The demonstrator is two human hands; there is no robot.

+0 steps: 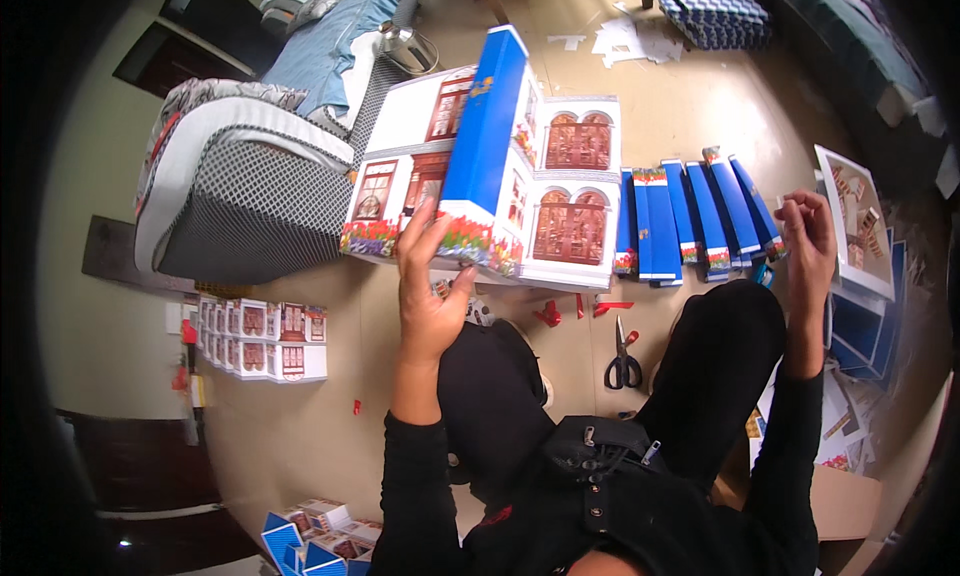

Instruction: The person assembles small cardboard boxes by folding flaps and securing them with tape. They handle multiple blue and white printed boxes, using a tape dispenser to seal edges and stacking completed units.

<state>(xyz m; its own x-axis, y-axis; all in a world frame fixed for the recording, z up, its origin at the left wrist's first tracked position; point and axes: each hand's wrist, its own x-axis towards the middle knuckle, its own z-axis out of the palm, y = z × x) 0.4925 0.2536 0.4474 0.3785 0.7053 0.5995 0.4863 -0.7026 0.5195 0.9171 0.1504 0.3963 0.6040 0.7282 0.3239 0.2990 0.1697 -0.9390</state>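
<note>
My left hand (431,295) holds a folded cardboard model house (574,178) by its lower edge, with the thumb at the bottom and fingers on the front. The house has white walls printed with brown windows and tulips. A long blue panel (487,126) stands out at its middle fold. My right hand (810,227) is raised apart from the house, its fingers curled and thumb against them. A pale speck shows at those fingertips; whether it is held is unclear. Below that hand, a row of blue folded card strips (697,216) lies on the floor.
Black-handled scissors (624,362) and red ribbon scraps (551,315) lie before my knees. To the left stand several folded printed houses (259,340) near a padded bed end (247,193). Paper scraps (630,40) litter the far floor. A white-framed printed panel (859,216) leans at right.
</note>
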